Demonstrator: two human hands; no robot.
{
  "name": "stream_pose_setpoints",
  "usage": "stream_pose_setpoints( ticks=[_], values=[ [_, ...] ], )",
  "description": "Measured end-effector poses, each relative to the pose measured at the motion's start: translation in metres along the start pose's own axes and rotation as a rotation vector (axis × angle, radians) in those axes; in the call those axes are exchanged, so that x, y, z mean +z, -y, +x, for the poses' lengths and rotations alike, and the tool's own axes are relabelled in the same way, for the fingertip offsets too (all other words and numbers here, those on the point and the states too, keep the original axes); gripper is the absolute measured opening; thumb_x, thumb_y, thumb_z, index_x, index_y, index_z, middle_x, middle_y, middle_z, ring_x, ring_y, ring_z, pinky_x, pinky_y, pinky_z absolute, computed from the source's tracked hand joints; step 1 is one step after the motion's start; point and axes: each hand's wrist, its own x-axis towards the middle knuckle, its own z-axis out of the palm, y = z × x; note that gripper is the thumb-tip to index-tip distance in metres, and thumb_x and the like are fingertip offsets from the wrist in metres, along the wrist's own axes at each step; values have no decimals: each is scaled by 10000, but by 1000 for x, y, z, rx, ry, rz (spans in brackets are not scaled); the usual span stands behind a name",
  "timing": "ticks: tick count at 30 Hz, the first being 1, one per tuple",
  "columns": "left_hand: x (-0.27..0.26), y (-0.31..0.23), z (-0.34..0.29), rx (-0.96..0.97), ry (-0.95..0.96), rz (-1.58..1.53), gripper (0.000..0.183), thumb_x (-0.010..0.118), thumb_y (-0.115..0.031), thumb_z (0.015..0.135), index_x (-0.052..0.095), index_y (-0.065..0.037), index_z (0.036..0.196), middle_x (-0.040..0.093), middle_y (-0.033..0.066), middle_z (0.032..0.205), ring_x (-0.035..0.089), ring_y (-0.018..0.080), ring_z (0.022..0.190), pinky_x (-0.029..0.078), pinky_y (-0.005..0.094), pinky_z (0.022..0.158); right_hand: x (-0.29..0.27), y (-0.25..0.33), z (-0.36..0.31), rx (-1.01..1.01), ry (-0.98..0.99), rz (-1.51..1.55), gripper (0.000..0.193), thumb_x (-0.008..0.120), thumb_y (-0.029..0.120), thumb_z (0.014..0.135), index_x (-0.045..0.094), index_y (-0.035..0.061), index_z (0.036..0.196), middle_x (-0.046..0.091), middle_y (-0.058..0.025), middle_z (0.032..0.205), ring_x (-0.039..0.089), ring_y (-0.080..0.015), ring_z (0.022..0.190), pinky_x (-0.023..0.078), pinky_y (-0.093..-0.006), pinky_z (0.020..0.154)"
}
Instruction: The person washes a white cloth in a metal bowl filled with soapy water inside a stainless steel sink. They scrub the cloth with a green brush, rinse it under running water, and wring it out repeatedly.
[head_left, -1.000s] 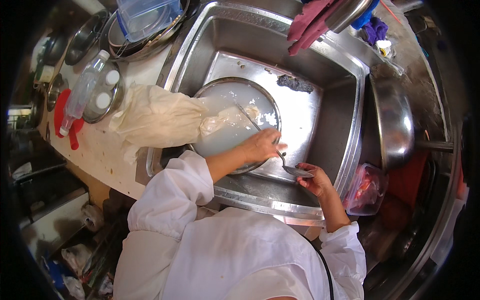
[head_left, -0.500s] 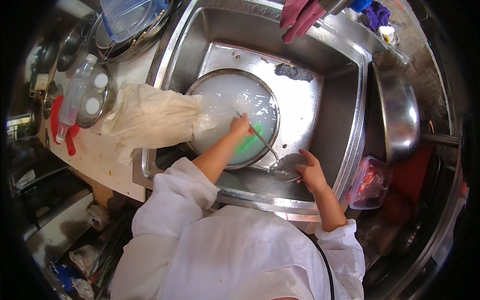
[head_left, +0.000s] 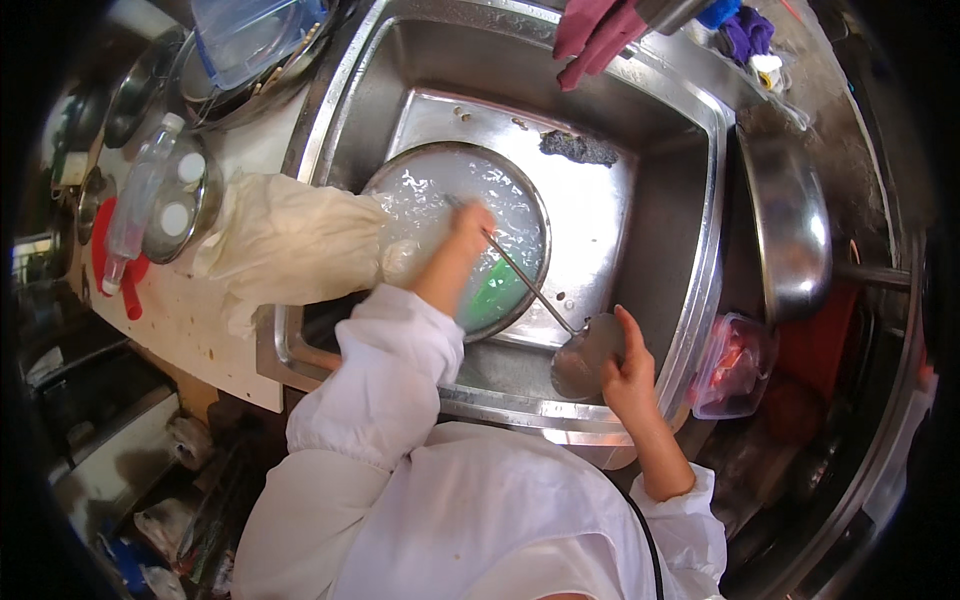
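Note:
A long-handled metal ladle [head_left: 537, 291] slants over the soapy water, its round head [head_left: 585, 358] low at the right, above the sink's near side. My left hand [head_left: 472, 227], slightly blurred, is closed round the handle over the round metal basin [head_left: 547, 235]. On the ladle's head rests my right hand [head_left: 628, 370], gripping its right edge with the forefinger stretched along it; the other fingers are partly hidden behind. Something green [head_left: 494, 288] shows in the cloudy water below my left hand; its kind is unclear. A cream cloth [head_left: 290, 240] hangs from the counter toward the basin.
The steel sink [head_left: 675, 220] surrounds the basin, with a grey scouring pad [head_left: 579, 148] on its floor. Pink gloves [head_left: 597, 38] hang over the far edge. A large metal bowl [head_left: 785, 225] and a clear plastic tub [head_left: 735, 367] stand right. A clear bottle [head_left: 143, 195] lies on the left counter.
The ladle's head has moved nearer and a little right, its face now turned more into view. My left hand has shifted slightly up and left along with the handle.

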Motion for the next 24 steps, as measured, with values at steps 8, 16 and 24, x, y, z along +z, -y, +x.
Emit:
stream_pose_setpoints(
  ticks=[8, 16, 24],
  values=[
    [-42, -25, 42, 105, -144, -7, 254, 514, -90, 768, 382, -93, 552, 400, 51, 489, 405, 172, 392, 322, 281, 346, -18, -7, 1, -213, -62, 138, 606, 378, -118, 676, 367, 10, 1268, 475, -107, 1175, 461, -180, 1081, 319, -257, 937],
    [-40, -31, 39, 115, -215, 8, 285, 508, -182, 841, 378, -111, 598, 368, 21, 513, 329, 136, 383, 302, 257, 356, -32, -17, -2, -206, -13, 218, 597, 385, -106, 687, 365, 13, 1272, 491, -102, 1156, 469, -162, 1064, 355, -265, 915],
    [-4, 0, -3, 145, -211, 189, 214, 523, -151, 774, 406, -77, 610, 392, 42, 504, 395, 152, 422, 359, 281, 399, -41, -23, -3, -293, 63, 175, 580, 381, -120, 688, 382, 6, 1254, 494, -101, 1146, 480, -155, 1035, 360, -244, 882]
  ],
)
